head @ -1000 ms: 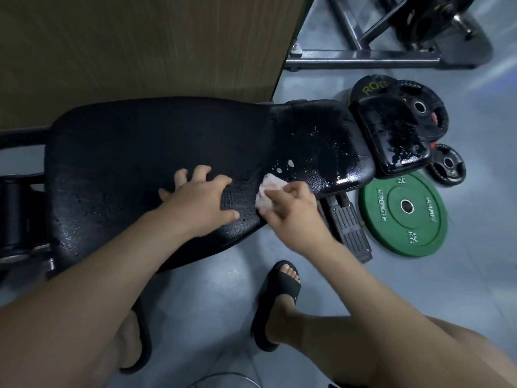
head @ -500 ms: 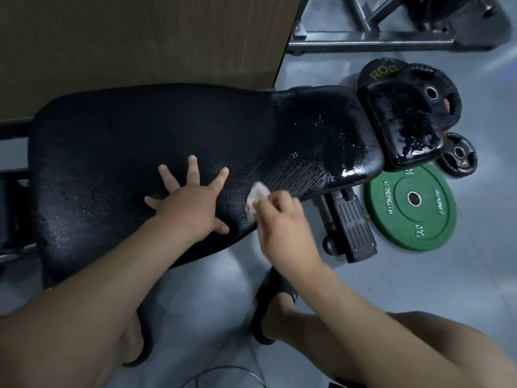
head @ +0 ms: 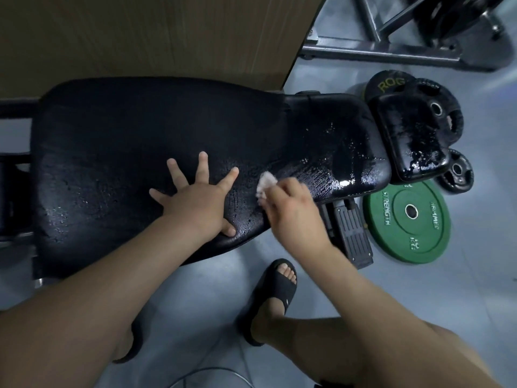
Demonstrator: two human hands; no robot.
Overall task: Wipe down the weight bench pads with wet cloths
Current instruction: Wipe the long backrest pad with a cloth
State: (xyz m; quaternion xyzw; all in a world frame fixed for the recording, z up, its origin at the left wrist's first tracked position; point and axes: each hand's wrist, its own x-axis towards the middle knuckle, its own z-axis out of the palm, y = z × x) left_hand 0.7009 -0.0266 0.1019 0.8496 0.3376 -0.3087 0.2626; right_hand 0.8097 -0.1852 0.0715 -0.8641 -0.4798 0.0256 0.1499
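Over the grey floor [head: 201, 289], the left hand [head: 197, 204] lies spread flat on the long black wet bench pad [head: 117, 141]. Beside it the right hand [head: 293, 211] pinches a small white cloth [head: 266, 182]. The flat hand could slip on water

The wet black back pad [head: 126, 152] carries the left hand [head: 195, 203], which lies flat with its fingers spread. At the hand's 3 o'clock the right hand [head: 293, 214] presses a white cloth [head: 265, 182] on the pad. On the grey floor [head: 461, 289], at the pad's 3 o'clock, lies a green weight plate [head: 391, 233]. Black weight plates [head: 450, 127] lie at 2 o'clock.
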